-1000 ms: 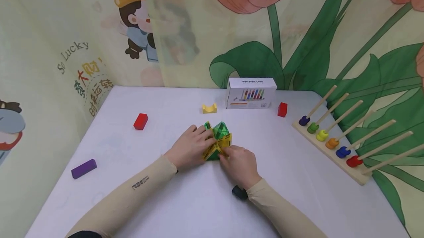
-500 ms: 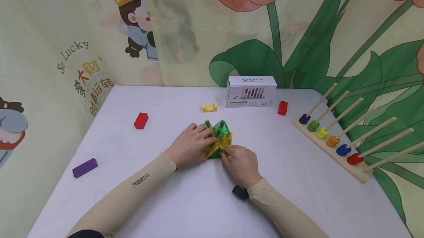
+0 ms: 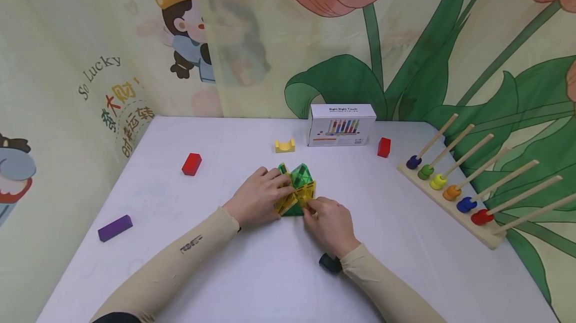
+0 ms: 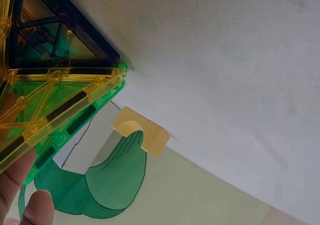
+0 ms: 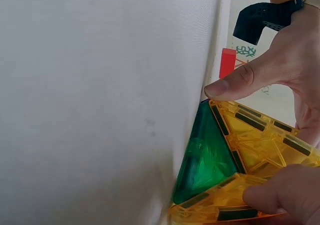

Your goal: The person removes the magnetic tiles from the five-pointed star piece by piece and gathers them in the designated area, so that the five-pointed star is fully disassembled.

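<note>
Translucent triangular magnetic tiles stand joined as a small build at mid-table, with a green magnetic tile [image 3: 301,175] at the back and a yellow magnetic tile [image 3: 306,191] at the front right. My left hand [image 3: 260,196] grips the left side of the build, its fingers bent over the yellow tiles. At the front right corner, my right hand [image 3: 330,223] pinches a yellow tile between thumb and fingers. The right wrist view shows another green magnetic tile [image 5: 205,160] low between two yellow ones. A dark triangular tile [image 4: 60,32] shows in the left wrist view.
Behind the build are a yellow arch block [image 3: 284,146] and a white box [image 3: 340,128]. A red block [image 3: 384,147] lies right of the box, another red block [image 3: 191,164] and a purple block [image 3: 115,228] to the left. A wooden peg rack [image 3: 450,205] with coloured beads stands right.
My right hand has shifted slightly right and toward me, and the yellow tile edge at its fingertips has swung a little to the right. The left hand stays in place on the build.
</note>
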The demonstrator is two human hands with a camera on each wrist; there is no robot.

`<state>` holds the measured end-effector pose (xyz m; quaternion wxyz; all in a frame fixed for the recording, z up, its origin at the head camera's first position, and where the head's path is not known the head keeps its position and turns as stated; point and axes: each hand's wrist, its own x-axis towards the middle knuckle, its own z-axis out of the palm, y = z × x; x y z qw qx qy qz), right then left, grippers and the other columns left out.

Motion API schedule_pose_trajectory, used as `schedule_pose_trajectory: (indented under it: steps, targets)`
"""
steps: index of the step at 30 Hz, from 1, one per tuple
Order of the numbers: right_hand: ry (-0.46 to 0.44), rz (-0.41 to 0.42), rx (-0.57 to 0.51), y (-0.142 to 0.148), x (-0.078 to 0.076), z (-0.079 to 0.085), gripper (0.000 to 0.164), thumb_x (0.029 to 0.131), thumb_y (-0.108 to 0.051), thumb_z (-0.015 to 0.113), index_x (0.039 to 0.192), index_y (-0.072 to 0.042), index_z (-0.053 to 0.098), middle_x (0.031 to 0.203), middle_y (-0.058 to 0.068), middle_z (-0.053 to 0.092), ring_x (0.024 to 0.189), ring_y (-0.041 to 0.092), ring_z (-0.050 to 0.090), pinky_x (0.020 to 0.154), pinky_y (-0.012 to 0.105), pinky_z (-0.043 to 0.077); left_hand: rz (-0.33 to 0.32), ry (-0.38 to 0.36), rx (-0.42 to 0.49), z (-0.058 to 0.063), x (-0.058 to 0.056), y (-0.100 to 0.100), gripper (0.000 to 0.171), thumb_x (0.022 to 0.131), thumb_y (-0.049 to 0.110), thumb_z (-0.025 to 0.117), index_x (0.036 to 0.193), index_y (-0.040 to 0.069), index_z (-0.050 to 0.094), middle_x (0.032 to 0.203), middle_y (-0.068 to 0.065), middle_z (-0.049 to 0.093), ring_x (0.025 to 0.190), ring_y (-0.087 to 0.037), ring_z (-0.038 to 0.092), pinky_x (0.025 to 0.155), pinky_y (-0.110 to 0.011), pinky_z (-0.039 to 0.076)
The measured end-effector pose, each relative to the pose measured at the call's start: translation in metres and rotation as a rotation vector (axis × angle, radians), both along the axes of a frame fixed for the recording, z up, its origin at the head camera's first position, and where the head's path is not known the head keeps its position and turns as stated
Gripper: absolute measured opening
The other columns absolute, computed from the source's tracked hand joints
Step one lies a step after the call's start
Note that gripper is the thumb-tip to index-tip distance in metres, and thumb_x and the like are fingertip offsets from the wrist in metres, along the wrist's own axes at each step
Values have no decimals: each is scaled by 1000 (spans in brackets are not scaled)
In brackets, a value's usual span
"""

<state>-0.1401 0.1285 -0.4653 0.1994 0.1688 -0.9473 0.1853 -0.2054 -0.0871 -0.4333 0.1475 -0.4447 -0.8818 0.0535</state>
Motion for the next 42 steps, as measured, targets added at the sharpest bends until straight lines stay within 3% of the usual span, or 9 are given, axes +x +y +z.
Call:
schedule_pose_trajectory:
  steps: [12, 21, 24, 35, 39, 42]
  targets:
    - [-195, 24, -127, 24, 6, -3, 5, 88, -16, 76, 86, -13, 73, 75, -8, 65, 63, 4, 51, 57, 19, 42, 0, -26, 18, -2, 2, 0, 62, 75, 50, 89, 129, 25, 72, 130, 2, 67, 116, -21, 61, 94, -39, 49]
    - [-516, -156, -159, 70, 1, -2, 6, 93, -19, 69, 93, -13, 70, 73, -2, 56, 71, 14, 50, 63, 27, 39, -2, -59, 10, -2, 1, 0, 65, 76, 53, 88, 132, 26, 71, 131, 1, 67, 117, -22, 59, 96, -40, 49]
    - [-583, -226, -145, 91, -6, 0, 12, 94, -21, 66, 96, -10, 70, 74, 1, 57, 73, 17, 52, 64, 28, 39, -3, -66, 14, -1, 0, 0, 64, 77, 52, 88, 133, 26, 70, 130, 1, 66, 117, -22, 59, 96, -40, 49]
    - [-702, -418, -46, 155, -30, 14, 32, 99, -37, 58, 94, -5, 62, 75, 7, 58, 72, 23, 54, 58, 31, 39, 12, -117, 31, 2, -3, -2, 64, 77, 49, 88, 133, 26, 69, 131, 0, 67, 119, -23, 58, 98, -41, 49]
    - [-677, -453, -14, 158, -33, 14, 33, 99, -37, 59, 97, -4, 61, 75, 9, 60, 70, 24, 54, 57, 32, 40, 18, -127, 38, 1, -3, -2, 64, 77, 50, 89, 134, 27, 70, 131, 0, 67, 120, -23, 58, 99, -42, 49]
    - [-607, -477, -6, 148, -31, 15, 28, 99, -31, 59, 97, -4, 62, 79, 11, 66, 69, 26, 56, 56, 32, 42, 22, -134, 37, 1, -4, -2, 64, 77, 50, 89, 134, 27, 70, 130, 1, 67, 120, -23, 58, 99, -42, 49]
